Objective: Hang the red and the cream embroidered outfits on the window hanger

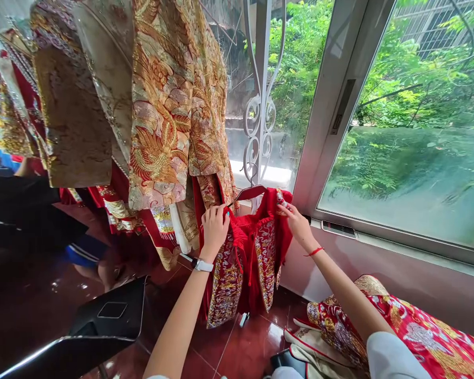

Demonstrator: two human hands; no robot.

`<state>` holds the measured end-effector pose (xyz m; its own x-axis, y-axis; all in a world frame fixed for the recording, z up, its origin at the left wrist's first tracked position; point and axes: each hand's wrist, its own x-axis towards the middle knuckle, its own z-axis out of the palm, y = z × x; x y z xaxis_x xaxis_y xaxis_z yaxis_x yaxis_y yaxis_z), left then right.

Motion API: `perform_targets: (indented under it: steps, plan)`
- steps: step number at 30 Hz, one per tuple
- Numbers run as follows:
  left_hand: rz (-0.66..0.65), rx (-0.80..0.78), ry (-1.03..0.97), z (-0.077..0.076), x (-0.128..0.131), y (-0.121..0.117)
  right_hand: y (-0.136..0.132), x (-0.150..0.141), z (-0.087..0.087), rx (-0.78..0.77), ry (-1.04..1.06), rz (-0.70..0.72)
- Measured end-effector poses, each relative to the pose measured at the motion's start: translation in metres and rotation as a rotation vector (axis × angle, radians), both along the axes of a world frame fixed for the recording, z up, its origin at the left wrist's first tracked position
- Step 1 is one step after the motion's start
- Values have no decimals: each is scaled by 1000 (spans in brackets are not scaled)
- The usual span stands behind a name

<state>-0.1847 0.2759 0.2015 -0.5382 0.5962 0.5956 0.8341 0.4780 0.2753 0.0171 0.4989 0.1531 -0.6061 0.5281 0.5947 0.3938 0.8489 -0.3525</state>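
A red embroidered skirt (pixel 253 258) hangs from a dark red hanger (pixel 251 192) in front of the window. My left hand (pixel 214 227), with a white watch at the wrist, is closed on the skirt's left waistband by the hanger clip. My right hand (pixel 296 221), with a red string round the wrist, pinches the waistband's right end. Just left of the skirt hang gold and red embroidered garments (pixel 169 105).
A sliding window (pixel 403 131) with a white scrolled grille (pixel 260 110) fills the right side. Another red embroidered garment (pixel 418 331) lies at lower right. A dark chair (pixel 102 321) stands at lower left on the red tiled floor (pixel 245 352). A person's legs show at left.
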Motion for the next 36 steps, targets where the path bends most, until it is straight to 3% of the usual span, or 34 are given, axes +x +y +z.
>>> perform_targets:
  steps: [5,9,12,15,21,25,29,32,34,36]
  plan:
    - [25,28,11,-7,3,2,13,16,-23,48,65,-65]
    - [24,176,40,-22,12,1,5,5,-42,-182,154,-142]
    - [20,199,57,-33,19,-1,4,0,-48,-266,69,-103]
    - [33,170,69,-37,20,0,18,10,-41,-149,32,-84]
    - [60,167,75,-34,14,9,72,37,1,138,230,-378]
    - [47,172,76,-35,8,10,94,32,15,270,312,-390]
    - [58,161,74,-37,5,10,96,27,-4,262,232,-341]
    - [65,166,76,-38,5,10,86,29,-24,146,159,-248]
    - [61,172,72,-38,5,11,69,31,-37,57,190,-204]
    - [55,189,61,-37,5,11,39,32,-52,9,309,-260]
